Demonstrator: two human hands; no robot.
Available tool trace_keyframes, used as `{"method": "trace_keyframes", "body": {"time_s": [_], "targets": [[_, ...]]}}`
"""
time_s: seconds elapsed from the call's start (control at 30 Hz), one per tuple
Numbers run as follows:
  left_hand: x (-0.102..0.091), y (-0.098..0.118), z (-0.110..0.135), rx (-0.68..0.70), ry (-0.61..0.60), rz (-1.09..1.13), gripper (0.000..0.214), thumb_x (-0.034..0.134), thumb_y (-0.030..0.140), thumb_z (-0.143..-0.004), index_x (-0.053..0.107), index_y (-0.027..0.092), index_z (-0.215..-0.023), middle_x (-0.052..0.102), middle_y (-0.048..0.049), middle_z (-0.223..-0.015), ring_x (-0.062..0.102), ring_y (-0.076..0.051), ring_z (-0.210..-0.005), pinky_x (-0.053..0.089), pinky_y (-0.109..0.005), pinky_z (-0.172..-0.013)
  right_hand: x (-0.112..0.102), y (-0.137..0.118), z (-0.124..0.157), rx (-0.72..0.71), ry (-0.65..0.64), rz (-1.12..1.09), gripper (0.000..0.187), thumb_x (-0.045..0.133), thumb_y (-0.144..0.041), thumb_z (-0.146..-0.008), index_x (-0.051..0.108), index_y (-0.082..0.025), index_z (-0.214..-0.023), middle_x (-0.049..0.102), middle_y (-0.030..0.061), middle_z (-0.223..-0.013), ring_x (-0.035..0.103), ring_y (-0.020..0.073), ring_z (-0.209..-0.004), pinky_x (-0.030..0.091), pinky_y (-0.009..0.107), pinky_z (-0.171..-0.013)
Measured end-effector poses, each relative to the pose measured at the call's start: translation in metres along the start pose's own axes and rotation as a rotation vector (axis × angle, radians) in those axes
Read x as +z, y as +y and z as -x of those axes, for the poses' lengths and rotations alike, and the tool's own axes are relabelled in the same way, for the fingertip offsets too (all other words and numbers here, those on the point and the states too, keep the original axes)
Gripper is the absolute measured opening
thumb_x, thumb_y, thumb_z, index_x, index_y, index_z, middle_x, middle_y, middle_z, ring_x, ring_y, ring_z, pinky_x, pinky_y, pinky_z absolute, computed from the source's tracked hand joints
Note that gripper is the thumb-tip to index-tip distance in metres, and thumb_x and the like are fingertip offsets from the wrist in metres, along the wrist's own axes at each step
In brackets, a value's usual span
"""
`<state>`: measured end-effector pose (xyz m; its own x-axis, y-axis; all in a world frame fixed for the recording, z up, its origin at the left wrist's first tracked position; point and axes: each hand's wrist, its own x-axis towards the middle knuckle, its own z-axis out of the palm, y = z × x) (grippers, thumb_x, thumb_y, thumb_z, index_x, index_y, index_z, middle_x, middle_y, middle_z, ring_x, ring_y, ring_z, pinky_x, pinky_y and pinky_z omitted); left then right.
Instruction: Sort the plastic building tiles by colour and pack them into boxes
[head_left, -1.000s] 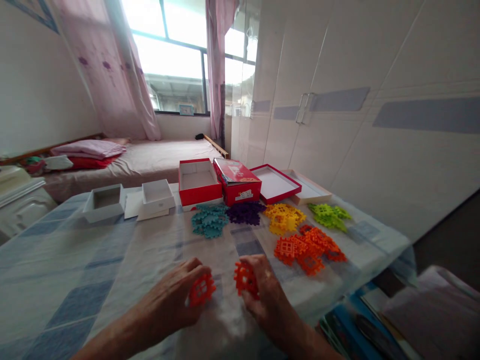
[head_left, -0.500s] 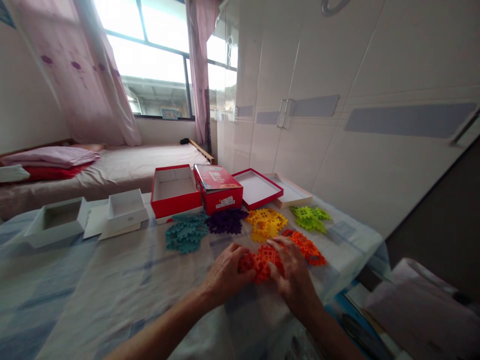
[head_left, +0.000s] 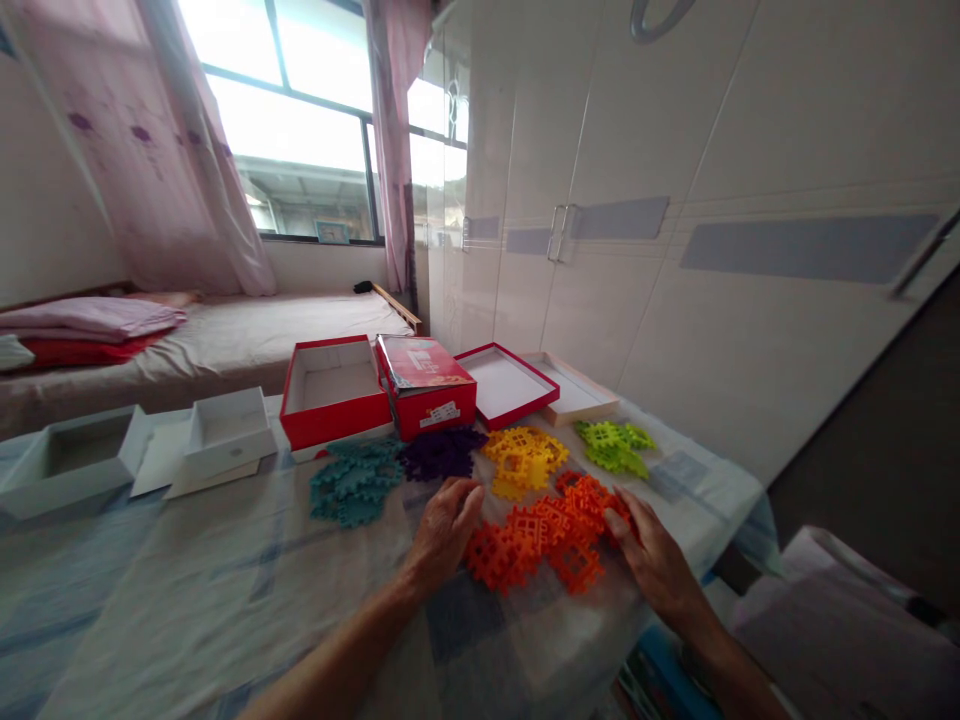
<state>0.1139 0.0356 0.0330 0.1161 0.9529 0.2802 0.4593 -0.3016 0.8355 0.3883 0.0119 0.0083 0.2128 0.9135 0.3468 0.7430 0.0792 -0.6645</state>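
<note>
On desk [head_left: 187,580], near front edge: orange tile pile [head_left: 540,538], lying flat on the cloth. L hand [head_left: 442,525] at pile's 9 o'clock, grip spread, fingers loose, tips just touching nearest tiles, nothing pinched. R hand [head_left: 656,560] at 3 o'clock, grip likewise spread, fingertips on pile's edge. Teal pile [head_left: 352,485] at 10, purple pile [head_left: 439,452] at 11, yellow pile [head_left: 523,458] at 12, green pile [head_left: 613,445] at 1. Red boxes [head_left: 334,395] beyond, approx. 11-12; white boxes [head_left: 229,432] further out at 10.

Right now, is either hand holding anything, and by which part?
Nothing is gripped: the left hand and right hand rest open against opposite edges of the orange pile.
</note>
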Motion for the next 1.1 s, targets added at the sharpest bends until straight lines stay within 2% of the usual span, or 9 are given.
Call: {"method": "trace_keyframes", "body": {"time_s": [0.1, 0.17, 0.23, 0.43, 0.57, 0.7, 0.8, 0.93, 1.1], "targets": [[0.001, -0.007, 0.004, -0.013, -0.018, 0.083, 0.038, 0.038, 0.044, -0.089, 0.065, 0.017, -0.095, 0.065, -0.0057, -0.086, 0.06, -0.019, -0.083, 0.045, -0.028, -0.075, -0.006, -0.012, -0.007, -0.054, -0.009, 0.052, 0.05, 0.035, -0.049, -0.084, 0.052, -0.015, -0.117, 0.054, 0.0144, -0.122, 0.048, 0.0256, -0.117, 0.032, 0.044, -0.105], [0.002, -0.009, 0.006, -0.027, -0.027, 0.124, 0.039, 0.039, 0.046, -0.088, 0.065, 0.017, -0.093, 0.066, -0.0056, -0.083, 0.061, -0.019, -0.082, 0.047, -0.027, -0.073, -0.008, -0.021, -0.023, -0.092, 0.02, 0.103, 0.051, 0.038, -0.048, -0.082, 0.053, -0.014, -0.117, 0.053, 0.0152, -0.123, 0.047, 0.0265, -0.117, 0.031, 0.045, -0.105], [0.002, -0.01, 0.006, -0.033, -0.023, 0.151, 0.041, 0.038, 0.048, -0.088, 0.065, 0.017, -0.092, 0.066, -0.0061, -0.085, 0.061, -0.019, -0.083, 0.047, -0.027, -0.072, -0.006, -0.032, -0.046, -0.15, -0.02, 0.13, 0.054, 0.043, -0.049, -0.08, 0.051, -0.014, -0.121, 0.051, 0.015, -0.125, 0.046, 0.0268, -0.118, 0.031, 0.045, -0.104], [0.002, -0.009, 0.006, -0.043, -0.037, 0.169, 0.041, 0.038, 0.047, -0.089, 0.065, 0.016, -0.095, 0.066, -0.0066, -0.087, 0.061, -0.019, -0.081, 0.047, -0.027, -0.073, 0.028, -0.06, -0.112, -0.285, -0.466, 0.23, 0.084, 0.055, -0.061, -0.07, 0.036, -0.014, -0.137, 0.035, 0.0149, -0.141, 0.032, 0.0276, -0.13, 0.026, 0.042, -0.106], [0.001, -0.009, 0.006, -0.044, -0.045, 0.161, 0.041, 0.037, 0.046, -0.09, 0.065, 0.017, -0.097, 0.065, -0.0061, -0.087, 0.06, -0.018, -0.082, 0.047, -0.026, -0.074, 0.055, -0.067, -0.133, -0.232, -0.605, 0.37, 0.092, 0.052, -0.068, -0.068, 0.032, -0.016, -0.14, 0.029, 0.0172, -0.145, 0.026, 0.0329, -0.133, 0.023, 0.049, -0.105], [0.001, -0.009, 0.005, -0.055, -0.059, 0.162, 0.043, 0.036, 0.047, -0.09, 0.066, 0.017, -0.096, 0.065, -0.006, -0.085, 0.06, -0.018, -0.082, 0.046, -0.026, -0.074, 0.067, -0.072, -0.138, -0.218, -0.613, 0.429, 0.093, 0.051, -0.07, -0.067, 0.03, -0.018, -0.141, 0.034, 0.0177, -0.142, 0.032, 0.0354, -0.128, 0.027, 0.054, -0.099], [0.002, -0.01, 0.005, -0.069, -0.064, 0.174, 0.045, 0.033, 0.047, -0.091, 0.066, 0.017, -0.097, 0.064, -0.0057, -0.084, 0.059, -0.017, -0.08, 0.046, -0.026, -0.073, 0.067, -0.075, -0.139, -0.218, -0.573, 0.441, 0.091, 0.055, -0.068, -0.065, 0.034, -0.02, -0.139, 0.041, 0.017, -0.135, 0.039, 0.0352, -0.122, 0.029, 0.053, -0.096], [0.001, -0.009, 0.005, -0.068, -0.07, 0.174, 0.043, 0.033, 0.046, -0.092, 0.065, 0.018, -0.098, 0.065, -0.0045, -0.086, 0.06, -0.017, -0.081, 0.045, -0.025, -0.074, 0.067, -0.074, -0.145, -0.191, -0.573, 0.468, 0.087, 0.06, -0.066, -0.061, 0.04, -0.023, -0.135, 0.046, 0.0169, -0.128, 0.039, 0.0373, -0.12, 0.027, 0.056, -0.094], [0.0, -0.007, 0.006, -0.046, -0.075, 0.15, 0.042, 0.033, 0.045, -0.092, 0.067, 0.019, -0.096, 0.065, -0.0044, -0.085, 0.06, -0.017, -0.081, 0.043, -0.024, -0.073, 0.069, -0.071, -0.148, -0.168, -0.606, 0.417, 0.087, 0.063, -0.06, -0.06, 0.039, -0.018, -0.132, 0.048, 0.0177, -0.12, 0.047, 0.034, -0.11, 0.035, 0.048, -0.088]]}}
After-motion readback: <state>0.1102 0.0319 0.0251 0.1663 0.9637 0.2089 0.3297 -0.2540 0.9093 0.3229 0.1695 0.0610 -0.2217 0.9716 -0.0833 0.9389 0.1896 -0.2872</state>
